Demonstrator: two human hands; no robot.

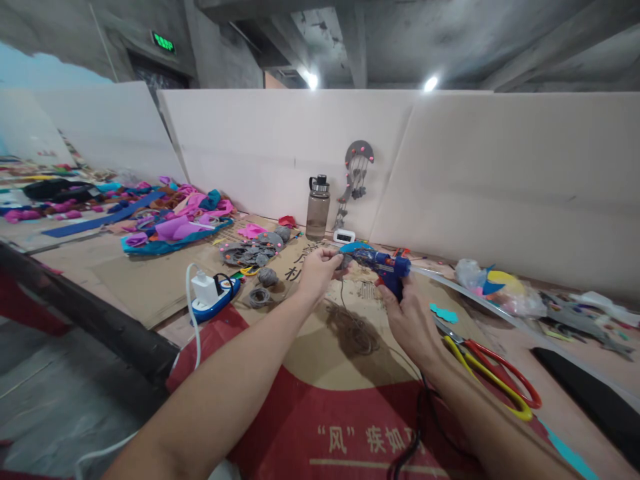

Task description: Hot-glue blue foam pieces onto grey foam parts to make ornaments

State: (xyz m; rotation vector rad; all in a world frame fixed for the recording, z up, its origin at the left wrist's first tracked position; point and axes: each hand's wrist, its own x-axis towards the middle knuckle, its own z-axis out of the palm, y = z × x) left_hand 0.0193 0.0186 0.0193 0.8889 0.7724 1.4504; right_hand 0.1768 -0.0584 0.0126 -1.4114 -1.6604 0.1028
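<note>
My right hand (407, 313) is wrapped round the handle of a blue hot glue gun (393, 267), its nozzle pointing left. A clear glue stick (430, 275) juts from the gun's back end. Close to the nozzle, my left hand (321, 270) pinches a small grey felt piece (344, 261), partly hidden by the fingers. From this piece a grey yarn strand hangs down to a loose coil of yarn (357, 337) on the cardboard (310, 353). Whether the nozzle touches the felt I cannot tell.
Large scissors (487, 373) with red and yellow handles lie at right. A bottle (318, 210) and small clock (344, 237) stand behind. Grey yarn balls (267, 277), a power strip (215, 301) and coloured fabric (180, 223) are at left. A grey hanging decoration (359, 157) leans against the white panel.
</note>
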